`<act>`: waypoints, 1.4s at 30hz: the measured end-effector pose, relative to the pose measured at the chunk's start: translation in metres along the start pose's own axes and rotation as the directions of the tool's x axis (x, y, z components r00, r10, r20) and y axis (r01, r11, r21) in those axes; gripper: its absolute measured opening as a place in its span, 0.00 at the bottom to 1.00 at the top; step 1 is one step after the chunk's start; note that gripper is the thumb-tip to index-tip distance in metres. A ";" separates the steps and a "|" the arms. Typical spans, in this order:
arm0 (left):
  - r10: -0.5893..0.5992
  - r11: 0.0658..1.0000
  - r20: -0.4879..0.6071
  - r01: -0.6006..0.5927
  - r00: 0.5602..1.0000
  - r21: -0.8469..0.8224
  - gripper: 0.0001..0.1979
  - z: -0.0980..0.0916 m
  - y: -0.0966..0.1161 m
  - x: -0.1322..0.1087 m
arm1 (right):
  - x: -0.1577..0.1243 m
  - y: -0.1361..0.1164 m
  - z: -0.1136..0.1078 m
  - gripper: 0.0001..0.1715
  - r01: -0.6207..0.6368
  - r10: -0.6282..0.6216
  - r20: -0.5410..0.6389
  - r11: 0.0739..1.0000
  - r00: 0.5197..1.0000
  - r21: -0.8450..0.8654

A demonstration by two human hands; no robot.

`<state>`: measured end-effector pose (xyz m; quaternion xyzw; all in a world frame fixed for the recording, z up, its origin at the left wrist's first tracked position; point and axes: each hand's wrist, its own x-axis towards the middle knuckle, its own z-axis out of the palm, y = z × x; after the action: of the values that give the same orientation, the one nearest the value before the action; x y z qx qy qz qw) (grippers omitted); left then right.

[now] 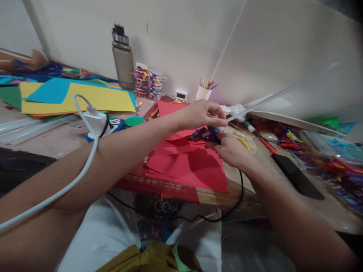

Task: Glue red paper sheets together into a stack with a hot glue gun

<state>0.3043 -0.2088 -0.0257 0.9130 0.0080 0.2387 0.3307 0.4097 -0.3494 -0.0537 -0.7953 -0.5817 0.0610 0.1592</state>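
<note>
My right hand (231, 149) is closed around a dark blue glue gun (202, 134) with a small lit red light. A black cord hangs from that hand and loops below the table edge. Just above the gun, my left hand (208, 113) pinches the near end of a long translucent glue stick (261, 104), which slants up to the right. Whether the stick touches the gun is hidden by my fingers. Beneath both hands lie overlapping sheets of red paper (184, 166).
Yellow paper (99, 98) and blue paper (51, 90) lie at the left. Against the wall stand a grey bottle (123, 62), decorated paper cylinders (141, 81) and a cup of pencils (203, 93). A white cable (85, 170) crosses my left arm. A black phone (296, 175) rests at the right.
</note>
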 end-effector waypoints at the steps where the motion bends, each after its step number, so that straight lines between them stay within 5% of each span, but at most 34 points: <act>1: -0.025 1.000 -0.030 0.025 0.999 0.018 0.18 -0.002 -0.002 -0.005 | 0.000 0.000 0.000 0.11 0.002 -0.002 0.008 1.000 1.000 0.000; 4: -0.171 0.978 -0.038 0.175 0.984 0.114 0.24 -0.011 -0.016 -0.026 | 0.000 0.003 0.000 0.12 -0.006 0.007 0.014 0.999 1.000 -0.037; 8: -0.369 0.910 0.300 0.276 0.880 0.308 0.21 -0.023 -0.043 -0.051 | 0.000 0.005 -0.001 0.12 -0.026 0.027 0.011 0.995 1.000 -0.101; 10: -0.370 0.901 0.349 0.241 0.861 0.361 0.17 -0.026 -0.053 -0.056 | -0.001 0.004 -0.001 0.12 -0.029 0.031 0.011 0.993 0.999 -0.111; 19: -0.361 0.903 0.246 0.271 0.900 0.334 0.10 -0.028 -0.061 -0.055 | -0.001 -0.007 0.007 0.12 0.022 -0.022 0.011 0.999 1.000 -0.031; 29: -0.399 0.889 0.182 0.331 0.899 0.317 0.11 -0.029 -0.072 -0.053 | -0.015 0.004 -0.012 0.12 -0.093 0.084 -0.054 0.975 0.995 -0.203; 42: -0.421 0.884 0.177 0.360 0.890 0.298 0.13 -0.028 -0.077 -0.054 | -0.008 -0.019 0.005 0.13 0.028 -0.028 0.005 0.993 1.000 -0.118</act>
<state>0.2550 -0.1410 -0.0766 0.9491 0.1843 0.0533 0.2497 0.3885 -0.3506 -0.0528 -0.7950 -0.5957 0.0256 0.1117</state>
